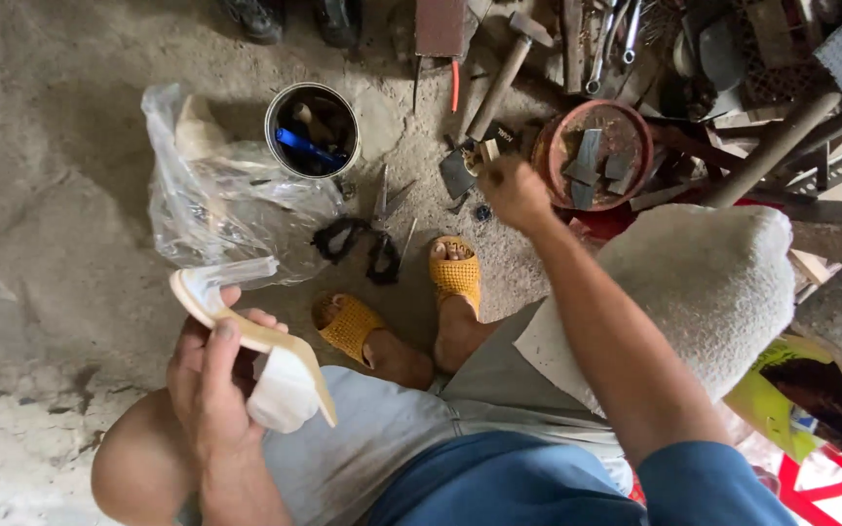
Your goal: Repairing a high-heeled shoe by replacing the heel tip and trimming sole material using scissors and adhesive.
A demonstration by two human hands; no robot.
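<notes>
My left hand [209, 382] grips a cream block-heeled sandal [255, 351] with a clear strap, held sole-side up above my left knee. My right hand [514, 190] is stretched forward over the ground, fingers closed on a small pale piece [488, 151] next to a rusty round bowl [593, 154] holding flat grey pieces. My feet in woven orange slippers [455, 271] rest on the dirt floor below.
A round tin [313, 130] with a blue-handled tool stands ahead. A crumpled clear plastic bag [221, 195] lies left of it. Scissors [382, 239], a hammer [504, 68] and several metal tools litter the ground. A worn padded block [713, 282] sits at my right.
</notes>
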